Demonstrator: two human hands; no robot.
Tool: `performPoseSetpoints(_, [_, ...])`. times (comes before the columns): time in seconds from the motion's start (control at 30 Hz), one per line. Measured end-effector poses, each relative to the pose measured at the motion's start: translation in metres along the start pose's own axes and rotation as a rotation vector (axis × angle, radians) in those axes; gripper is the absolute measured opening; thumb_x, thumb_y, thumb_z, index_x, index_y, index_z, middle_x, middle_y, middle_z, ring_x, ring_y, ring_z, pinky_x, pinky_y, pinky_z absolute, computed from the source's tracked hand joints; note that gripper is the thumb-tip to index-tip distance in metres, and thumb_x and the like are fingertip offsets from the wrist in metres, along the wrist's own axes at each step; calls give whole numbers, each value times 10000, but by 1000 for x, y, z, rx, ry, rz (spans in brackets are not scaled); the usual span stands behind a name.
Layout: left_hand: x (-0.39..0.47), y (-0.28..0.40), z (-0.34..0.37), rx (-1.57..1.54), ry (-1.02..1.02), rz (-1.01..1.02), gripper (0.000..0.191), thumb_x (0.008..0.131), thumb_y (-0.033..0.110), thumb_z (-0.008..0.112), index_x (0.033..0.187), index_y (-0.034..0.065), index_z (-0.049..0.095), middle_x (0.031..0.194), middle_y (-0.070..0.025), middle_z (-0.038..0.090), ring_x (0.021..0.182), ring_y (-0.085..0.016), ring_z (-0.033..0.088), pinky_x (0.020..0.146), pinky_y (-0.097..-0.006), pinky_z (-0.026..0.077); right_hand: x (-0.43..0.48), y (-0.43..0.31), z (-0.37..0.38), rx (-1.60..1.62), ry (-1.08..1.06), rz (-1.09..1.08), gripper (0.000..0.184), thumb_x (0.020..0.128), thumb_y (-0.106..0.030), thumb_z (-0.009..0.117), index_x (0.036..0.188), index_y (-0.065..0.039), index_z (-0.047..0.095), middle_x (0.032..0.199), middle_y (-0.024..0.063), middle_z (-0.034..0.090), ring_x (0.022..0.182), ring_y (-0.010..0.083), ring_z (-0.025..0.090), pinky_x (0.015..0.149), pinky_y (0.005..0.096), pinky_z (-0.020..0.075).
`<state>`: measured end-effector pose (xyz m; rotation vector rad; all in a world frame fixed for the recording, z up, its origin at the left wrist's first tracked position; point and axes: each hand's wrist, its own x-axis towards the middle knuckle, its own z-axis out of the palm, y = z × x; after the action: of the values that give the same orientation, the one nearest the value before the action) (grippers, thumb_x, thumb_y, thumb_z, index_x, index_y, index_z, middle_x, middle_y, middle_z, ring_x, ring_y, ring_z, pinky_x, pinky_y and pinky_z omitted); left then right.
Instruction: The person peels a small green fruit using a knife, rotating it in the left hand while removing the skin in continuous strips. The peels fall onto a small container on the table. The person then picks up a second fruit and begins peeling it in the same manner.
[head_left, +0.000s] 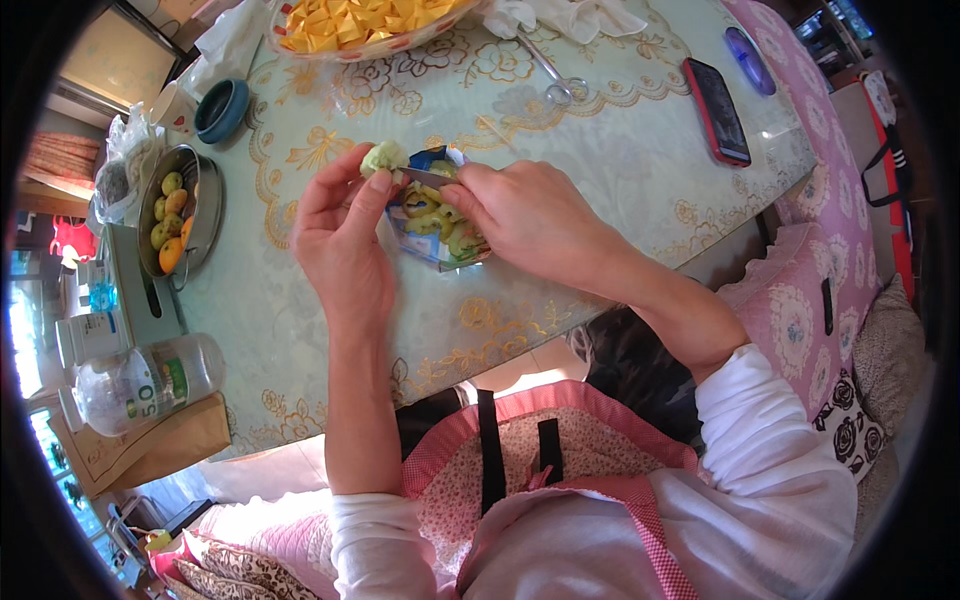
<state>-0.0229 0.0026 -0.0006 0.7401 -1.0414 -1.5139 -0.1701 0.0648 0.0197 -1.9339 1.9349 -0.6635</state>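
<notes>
A peeled, pale green fruit (385, 158) is pinched between the thumb and fingers of my left hand (349, 214). My right hand (517, 210) grips a small knife (429, 178), its handle hidden in my fist. The blade points left, and its tip meets or nearly meets the fruit's lower right side; contact is hard to tell. Just below the blade, green peelings (442, 221) lie in a small container (431, 255) with a blue and white printed surface. Both hands hover over the table near this container, and my right hand covers part of its right side.
The table (540, 285) has a flower-patterned cover. On the left stand a metal bowl (210, 202) of fruit, a blue-green bowl (222, 111) and a plastic jar (150, 382). Scissors (553, 71), a phone (716, 112) and a basket (360, 51) of folded yellow paper lie farther back.
</notes>
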Motion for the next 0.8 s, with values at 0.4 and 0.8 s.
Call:
performPoseSetpoints(0.4, [2,-1,-2,-245,-39,-72,287,821,-39,585,1105,-61,548,990,-114,623,880,-166,607,804,-280,490,-2,-3,-8,23,21,-30,327,907,-271,477,756,5,564,601,184,582,567,368,581,505,455,443])
performPoseSetpoints(0.8, [-4,-2,4,-65,7,82,261,789,-80,612,1045,-68,563,948,-132,630,863,-180,622,777,-272,512,-1,-1,-7,-22,58,-52,318,901,-259,486,754,11,567,575,188,571,552,362,585,497,459,444])
